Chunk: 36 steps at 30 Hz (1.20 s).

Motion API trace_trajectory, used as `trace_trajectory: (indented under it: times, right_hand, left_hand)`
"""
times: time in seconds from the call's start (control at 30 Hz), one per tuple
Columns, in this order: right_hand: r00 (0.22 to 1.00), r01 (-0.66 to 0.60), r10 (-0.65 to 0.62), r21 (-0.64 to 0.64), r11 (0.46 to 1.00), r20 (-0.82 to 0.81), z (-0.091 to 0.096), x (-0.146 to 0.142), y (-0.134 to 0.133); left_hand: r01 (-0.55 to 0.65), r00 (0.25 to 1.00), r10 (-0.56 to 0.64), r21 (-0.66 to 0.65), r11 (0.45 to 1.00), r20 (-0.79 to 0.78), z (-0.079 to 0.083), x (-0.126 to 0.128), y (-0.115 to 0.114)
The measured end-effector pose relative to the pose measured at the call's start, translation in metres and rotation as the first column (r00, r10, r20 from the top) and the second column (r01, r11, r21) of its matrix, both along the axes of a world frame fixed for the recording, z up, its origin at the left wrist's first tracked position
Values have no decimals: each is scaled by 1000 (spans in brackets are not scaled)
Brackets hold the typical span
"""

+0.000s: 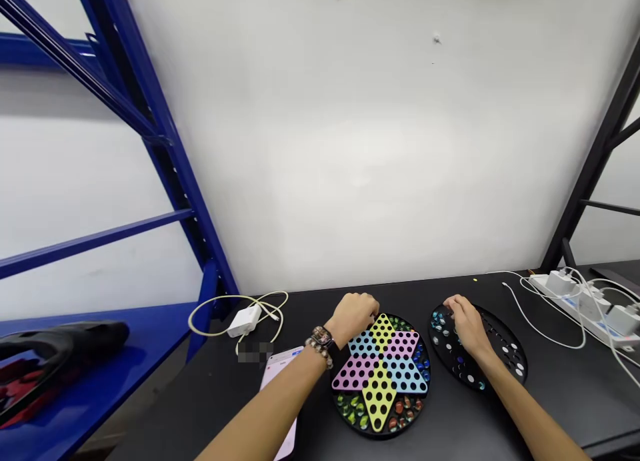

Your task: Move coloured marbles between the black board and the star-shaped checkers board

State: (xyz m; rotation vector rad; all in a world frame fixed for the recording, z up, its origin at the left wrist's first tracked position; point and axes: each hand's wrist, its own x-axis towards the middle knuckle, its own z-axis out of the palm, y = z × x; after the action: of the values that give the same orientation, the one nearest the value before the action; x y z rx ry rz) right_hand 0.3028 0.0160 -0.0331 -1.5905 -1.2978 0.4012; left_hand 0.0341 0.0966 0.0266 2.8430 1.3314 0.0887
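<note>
A round Chinese checkers board (379, 379) lies on the black table, its star split into yellow, pink and blue points full of dark holes. Green marbles (353, 408), red marbles (404, 411) and blue marbles (423, 360) fill pockets around the star. My left hand (354, 316) has its fingers curled down at the board's far left rim; whatever they hold is hidden. To the right lies a round black tray (505, 334) with loose marbles and pale round spots. Over its far left part, my right hand (465, 322) has its fingers closed, their tips hidden.
A phone (284, 374) lies left of the board, partly under my left forearm. Behind it sits a white charger (245, 320) with a looped cable. A power strip (590, 311) with plugs and cables lies at right. A blue metal rack (173, 148) stands at left.
</note>
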Motion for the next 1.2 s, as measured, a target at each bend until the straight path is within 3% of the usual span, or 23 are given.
trace_trajectory:
  times: [0.07, 0.13, 0.2, 0.3, 0.33, 0.4, 0.43, 0.5, 0.57, 0.63, 0.77, 0.9, 1.07, 1.2]
  right_hand:
    - [994, -45, 48, 27, 999, -101, 5, -11, -2]
    - [951, -157, 165, 51, 986, -261, 13, -28, -5]
    - [823, -307, 309, 85, 948, -477, 21, -46, -8]
    - [576, -358, 345, 151, 921, -741, 29, -63, -9]
    - [538, -316, 305, 148, 937, -786, 30, -64, -8]
    - [546, -221, 221, 116, 968, -808, 29, -56, -5]
    - [592, -195, 197, 99, 976, -781, 27, -49, -3]
    - [762, -194, 191, 63, 979, -618, 21, -29, -2]
    - [931, -204, 196, 5, 979, -307, 11, -8, -3]
    - [984, -179, 180, -68, 981, 11, 0, 9, -6]
    - [943, -82, 125, -148, 986, 309, -17, 21, -10]
    - [913, -124, 160, -120, 985, 375, -6, 2, -13]
    - [782, -343, 391, -188, 920, 486, 20, -47, -4]
    - [628, -412, 482, -264, 872, 612, 22, -81, 20]
  left_hand:
    - [-11, 994, 9, 17, 1000, 111, 15, 2, -9]
    - [0, 941, -1, 4, 1000, 340, 30, 14, -21]
    - [96, 890, -85, -1, 995, 447, 39, 35, -35]
    - [259, 898, -260, 51, 965, 355, 41, 71, -51]
    - [269, 906, -280, 78, 960, 319, 39, 81, -54]
    - [294, 904, -319, 128, 947, 283, 34, 93, -58]
    - [301, 898, -333, 150, 942, 288, 32, 93, -58]
    - [292, 892, -332, 169, 941, 306, 26, 85, -55]
    - [226, 921, -258, 141, 964, 290, 20, 68, -48]
    - [120, 967, -132, 65, 991, 216, 10, 48, -38]
    - [-10, 996, 11, -16, 1000, 85, -13, 22, -24]
    - [-27, 998, 24, 54, 998, 65, -26, 24, -25]
    - [-65, 991, 59, 47, 997, 124, -20, 25, -21]
    - [-157, 951, 153, -5, 988, 269, -9, 10, -14]
